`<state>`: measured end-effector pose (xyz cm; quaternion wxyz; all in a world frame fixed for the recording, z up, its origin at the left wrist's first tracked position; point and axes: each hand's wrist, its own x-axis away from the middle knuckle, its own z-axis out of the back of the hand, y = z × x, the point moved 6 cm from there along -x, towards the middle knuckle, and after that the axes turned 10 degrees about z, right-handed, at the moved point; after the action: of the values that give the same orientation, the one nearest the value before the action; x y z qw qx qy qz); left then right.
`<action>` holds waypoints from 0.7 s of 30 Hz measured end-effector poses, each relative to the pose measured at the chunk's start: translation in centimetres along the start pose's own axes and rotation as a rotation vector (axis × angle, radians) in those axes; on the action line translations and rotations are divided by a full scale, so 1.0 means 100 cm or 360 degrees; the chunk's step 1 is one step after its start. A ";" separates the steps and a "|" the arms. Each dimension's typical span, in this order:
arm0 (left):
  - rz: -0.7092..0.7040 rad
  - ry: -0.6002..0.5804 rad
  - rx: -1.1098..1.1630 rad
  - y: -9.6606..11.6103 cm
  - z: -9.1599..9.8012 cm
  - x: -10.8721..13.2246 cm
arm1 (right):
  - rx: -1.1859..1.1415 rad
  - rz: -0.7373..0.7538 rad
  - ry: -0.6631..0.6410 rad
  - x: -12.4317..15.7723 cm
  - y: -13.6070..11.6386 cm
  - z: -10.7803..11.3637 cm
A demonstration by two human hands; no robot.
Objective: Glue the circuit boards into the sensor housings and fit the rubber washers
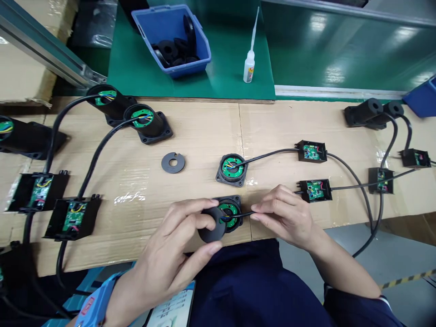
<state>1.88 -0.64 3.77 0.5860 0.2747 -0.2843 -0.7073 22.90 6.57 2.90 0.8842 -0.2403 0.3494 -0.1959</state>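
While clamped between thumb and fingers of the left hand (184, 236), held right over the near housing (235, 210) at the table's front edge: a black disc (211, 229), partly covering the round green board inside. Pinched in the fingertips of the right hand (284, 213), just beside that housing on its right: the thin black cable (245, 213) leading out of it. Both hands closed in a grip, neither released.

Underneath, brown cardboard over the table (204, 131). Just behind the near housing, a second housing (232, 169) with the same green board, wired to a small open box (312, 152); near the right hand, another such box (315, 190). Left of the second housing, flat and alone, a loose black washer (173, 162). Farther left, two upright black cylinders (146, 120) with coloured wires showing on top, and two open boxes (73, 218) with boards nearer the edge. At far right, two lying cylinders (371, 111). Beyond the cardboard, on a green mat (221, 86), a blue bin (184, 67) of black discs and a white glue bottle (249, 63) standing upright.
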 end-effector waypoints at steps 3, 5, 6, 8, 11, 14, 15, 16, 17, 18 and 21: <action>-0.0127 -0.0034 0.0014 0.007 -0.003 -0.009 | -0.0062 -0.0039 -0.0001 0.002 0.002 -0.001; -0.0166 -0.0027 0.0023 0.009 -0.006 -0.013 | -0.0087 -0.0060 -0.0002 0.003 0.003 -0.002; -0.0188 -0.0027 0.0024 0.010 -0.008 -0.014 | -0.0095 -0.0066 -0.0002 0.003 0.003 -0.002; -0.0224 -0.0027 0.0001 0.011 -0.010 -0.016 | -0.0110 -0.0074 0.0003 0.003 0.003 -0.002; -0.0253 -0.0071 -0.0117 0.014 -0.010 -0.020 | -0.0128 -0.0075 0.0004 0.003 0.003 -0.002; -0.0269 -0.0155 -0.0264 0.017 -0.010 -0.026 | -0.0129 -0.0065 -0.0003 0.002 0.003 -0.003; -0.0277 -0.0182 -0.0307 0.018 -0.009 -0.028 | -0.0124 -0.0061 -0.0004 0.002 0.004 -0.003; -0.0293 -0.0207 -0.0349 0.018 -0.009 -0.029 | -0.0115 -0.0057 -0.0003 0.001 0.004 -0.003; -0.0319 -0.0229 -0.0387 0.019 -0.009 -0.031 | -0.0102 -0.0053 -0.0003 0.001 0.004 -0.003; -0.0352 -0.0244 -0.0424 0.020 -0.008 -0.032 | -0.0089 -0.0051 -0.0003 0.001 0.004 -0.003; -0.0440 -0.0311 -0.0538 0.021 -0.009 -0.034 | -0.0018 -0.0048 -0.0009 0.001 0.000 0.001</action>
<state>4.52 2.35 4.89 0.4910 0.1392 -0.1770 -0.8416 23.05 6.56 2.89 0.8808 -0.2509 0.3444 -0.2065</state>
